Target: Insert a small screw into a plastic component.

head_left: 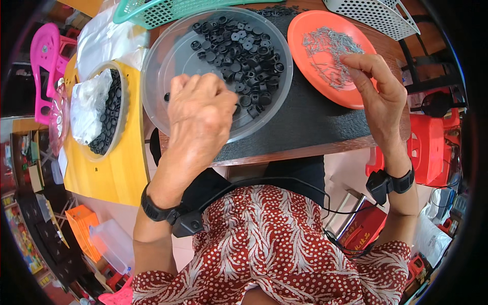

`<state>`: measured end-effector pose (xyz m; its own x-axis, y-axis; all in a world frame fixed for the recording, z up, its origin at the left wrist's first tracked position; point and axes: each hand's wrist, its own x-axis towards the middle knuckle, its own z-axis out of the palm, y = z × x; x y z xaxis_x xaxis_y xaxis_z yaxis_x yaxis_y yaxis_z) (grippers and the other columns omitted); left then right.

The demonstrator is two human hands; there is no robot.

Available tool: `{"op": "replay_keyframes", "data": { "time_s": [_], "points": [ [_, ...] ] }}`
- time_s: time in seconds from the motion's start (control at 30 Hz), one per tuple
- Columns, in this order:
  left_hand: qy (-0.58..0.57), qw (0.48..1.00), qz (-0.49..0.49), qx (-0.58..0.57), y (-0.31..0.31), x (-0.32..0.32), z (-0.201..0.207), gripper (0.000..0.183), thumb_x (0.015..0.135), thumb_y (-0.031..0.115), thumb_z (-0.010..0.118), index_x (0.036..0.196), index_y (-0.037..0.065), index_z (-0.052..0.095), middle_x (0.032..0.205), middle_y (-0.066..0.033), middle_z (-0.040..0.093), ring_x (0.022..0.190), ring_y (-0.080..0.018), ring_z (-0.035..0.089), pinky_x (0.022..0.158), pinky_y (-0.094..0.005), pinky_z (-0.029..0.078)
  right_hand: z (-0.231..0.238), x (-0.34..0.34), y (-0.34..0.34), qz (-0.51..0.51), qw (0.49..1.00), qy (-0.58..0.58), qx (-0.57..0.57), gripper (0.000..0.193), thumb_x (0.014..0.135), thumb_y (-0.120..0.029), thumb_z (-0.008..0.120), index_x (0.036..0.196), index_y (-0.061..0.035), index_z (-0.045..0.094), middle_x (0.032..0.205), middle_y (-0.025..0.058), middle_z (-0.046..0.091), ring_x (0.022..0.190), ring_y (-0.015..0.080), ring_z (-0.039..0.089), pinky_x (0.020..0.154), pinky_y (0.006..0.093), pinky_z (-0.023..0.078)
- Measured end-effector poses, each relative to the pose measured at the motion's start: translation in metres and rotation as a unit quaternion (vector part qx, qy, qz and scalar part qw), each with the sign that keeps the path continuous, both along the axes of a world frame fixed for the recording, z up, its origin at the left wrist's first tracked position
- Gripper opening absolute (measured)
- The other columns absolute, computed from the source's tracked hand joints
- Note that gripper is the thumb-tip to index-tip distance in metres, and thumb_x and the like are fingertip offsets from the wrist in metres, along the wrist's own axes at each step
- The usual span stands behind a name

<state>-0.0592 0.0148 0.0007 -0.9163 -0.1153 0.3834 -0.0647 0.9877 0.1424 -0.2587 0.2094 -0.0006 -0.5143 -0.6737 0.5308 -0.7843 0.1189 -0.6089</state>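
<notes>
A wide transparent plastic bowl (165, 61) stands on the dark table and holds a heap of small round black plastic caps (254, 53). My left hand (201, 114) is over the bowl's near side, its fingers curled down; the back of the hand hides the fingertips and whatever they hold. To the right lies an orange plate (301, 35) with a pile of small silver screws (330, 43). At the plate's right side, my right hand (378, 89) has thumb and forefinger together in a pinch next to the screws. Anything between those fingertips is too small to tell.
A teal basket (170, 11) and a white perforated basket (378, 15) stand at the back. On the yellow table (109, 178) to the left are another tub (123, 109) of black parts with a plastic bag, and plastic sheets (109, 43). A red stool (427, 150) is at right.
</notes>
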Motion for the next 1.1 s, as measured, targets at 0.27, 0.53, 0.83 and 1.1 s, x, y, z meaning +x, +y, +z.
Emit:
{"op": "replay_keyframes", "data": {
  "time_s": [0.27, 0.53, 0.83, 1.1],
  "points": [
    [0.018, 0.996, 0.025, 0.08, 0.002, 0.004, 0.004, 0.021, 0.062, -0.001, 0.067, 0.082, 0.002, 0.063, 0.082, -0.009, 0.059, 0.077, -0.0255, 0.055, 0.071, -0.0338, 0.04, -0.002, 0.032, -0.018, 0.046, 0.998, 0.033, -0.032, 0.016, 0.075, 0.007, 0.06, 0.088, -0.001, 0.063, 0.08, 0.0072, 0.061, 0.071, 0.0181, 0.057, 0.064, 0.0269, 0.044],
    [-0.01, 1.0, 0.021, 0.009, 0.002, -0.005, -0.004, 0.021, 0.056, 0.002, 0.071, 0.076, 0.002, 0.063, 0.078, -0.0072, 0.055, 0.076, -0.024, 0.054, 0.073, -0.0342, 0.037, -0.004, 0.044, -0.023, 0.077, 0.996, -0.01, -0.038, 0.015, 0.072, 0.008, 0.061, 0.085, -0.0002, 0.061, 0.08, 0.009, 0.062, 0.07, 0.0243, 0.057, 0.063, 0.0309, 0.043],
    [0.076, 0.997, -0.002, 0.022, 0.0, -0.006, -0.015, 0.007, 0.06, 0.0, 0.061, 0.066, 0.002, 0.06, 0.069, -0.008, 0.049, 0.068, -0.0231, 0.05, 0.068, -0.0355, 0.034, -0.01, 0.063, -0.031, 0.095, 0.994, -0.059, -0.014, 0.016, 0.077, 0.008, 0.058, 0.09, 0.0001, 0.063, 0.091, 0.0088, 0.065, 0.081, 0.0179, 0.059, 0.071, 0.0265, 0.044],
    [0.041, 0.999, -0.002, 0.009, -0.004, -0.006, -0.015, 0.008, 0.058, -0.001, 0.061, 0.064, 0.002, 0.058, 0.066, -0.0084, 0.048, 0.067, -0.0234, 0.051, 0.066, -0.0339, 0.035, -0.012, 0.07, -0.039, 0.109, 0.992, -0.049, -0.034, 0.018, 0.076, 0.008, 0.059, 0.09, -0.0008, 0.064, 0.088, 0.0088, 0.065, 0.078, 0.0186, 0.059, 0.069, 0.0272, 0.045]
  ]
}}
